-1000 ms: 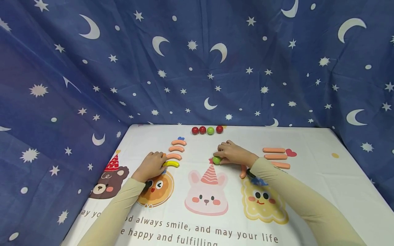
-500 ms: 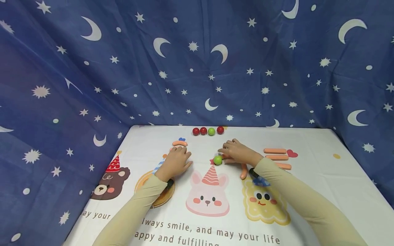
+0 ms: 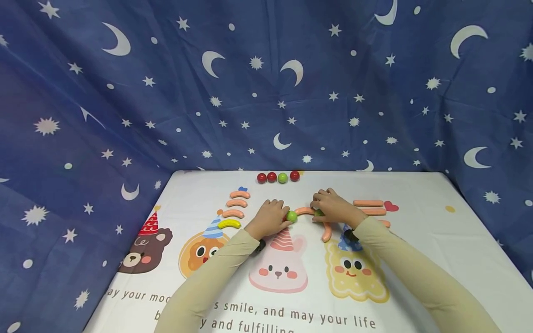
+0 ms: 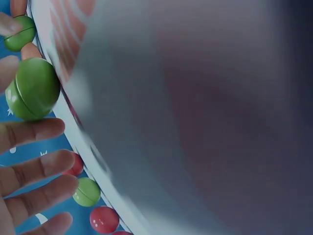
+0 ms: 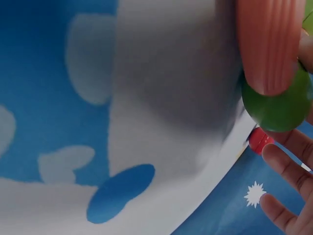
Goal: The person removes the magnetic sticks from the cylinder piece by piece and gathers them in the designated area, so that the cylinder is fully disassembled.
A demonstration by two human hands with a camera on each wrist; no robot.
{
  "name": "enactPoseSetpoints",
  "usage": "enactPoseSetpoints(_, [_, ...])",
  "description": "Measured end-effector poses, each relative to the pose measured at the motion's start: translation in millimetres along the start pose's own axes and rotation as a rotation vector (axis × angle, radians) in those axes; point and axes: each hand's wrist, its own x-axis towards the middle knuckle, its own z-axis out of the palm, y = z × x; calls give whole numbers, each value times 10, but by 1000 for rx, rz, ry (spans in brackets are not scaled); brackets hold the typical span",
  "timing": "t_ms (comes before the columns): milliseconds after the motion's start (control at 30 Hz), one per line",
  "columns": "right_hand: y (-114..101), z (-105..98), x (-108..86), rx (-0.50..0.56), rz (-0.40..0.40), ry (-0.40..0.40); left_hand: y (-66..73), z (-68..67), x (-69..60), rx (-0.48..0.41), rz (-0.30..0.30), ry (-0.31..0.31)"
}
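Observation:
My left hand pinches a glossy green ball between thumb and index finger; the other fingers are spread in the left wrist view. A curved pink sausage lies just right of that ball. At its far end my right hand has thumb and index finger at a second green ball, mostly covered in the head view. The right wrist view shows this ball partly behind another sausage. That curved sausage points down toward the table's front.
On the left, several curved sausages form a column above a yellow banana-shaped piece. Red balls and a green ball line the back edge. Straight sausages lie right, partly behind the right forearm. The cloth is printed.
My left hand has left the yellow piece and moved right to the first green ball. My right hand has shifted right from that ball to the second one, uncovering the sausage between.

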Motion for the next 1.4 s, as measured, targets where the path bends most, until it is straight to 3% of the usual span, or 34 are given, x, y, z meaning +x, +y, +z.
enactPoseSetpoints(233, [-23,18,-34,-4,21,-12,42,-6,82,-30,-3,-53])
enactPoseSetpoints(400, [-41,34,-46,-9,17,29,44,-19,89,-16,25,-74])
enactPoseSetpoints(633, [-95,90,-52,-69,85,30,46,-22,74,-33,51,-87])
enactPoseSetpoints(833, [-116,110,-59,-67,111,19,31,-29,39,-29,103,-63])
enactPoseSetpoints(1200, [-110,154,-44,-107,57,50,-8,-37,-79,17,284,9])
enactPoseSetpoints(1400, [-113,134,-66,-104,-1,99,-62,-38,-134,47,279,18])
